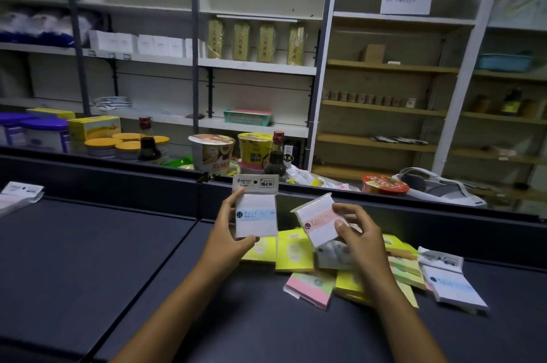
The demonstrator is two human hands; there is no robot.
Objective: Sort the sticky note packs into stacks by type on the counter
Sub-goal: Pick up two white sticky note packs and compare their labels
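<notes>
My left hand (226, 240) holds up a white sticky note pack with a blue band (257, 214), upright above the dark counter (118, 259). My right hand (359, 237) grips a tilted white pack with a pink band (318, 222). Below the hands lies a loose pile: yellow packs (293, 253), a pink-and-green pack (310, 288), pale green packs (407, 271) and another blue-band white pack (453, 282) at the right. A further white pack (17, 194) rests at the counter's far left edge.
A raised black ledge (118, 173) borders the counter's far side. Behind it stand soy sauce bottles (275, 155), instant noodle cups (211, 152), tins and a red bowl (384, 183). Shelving fills the background.
</notes>
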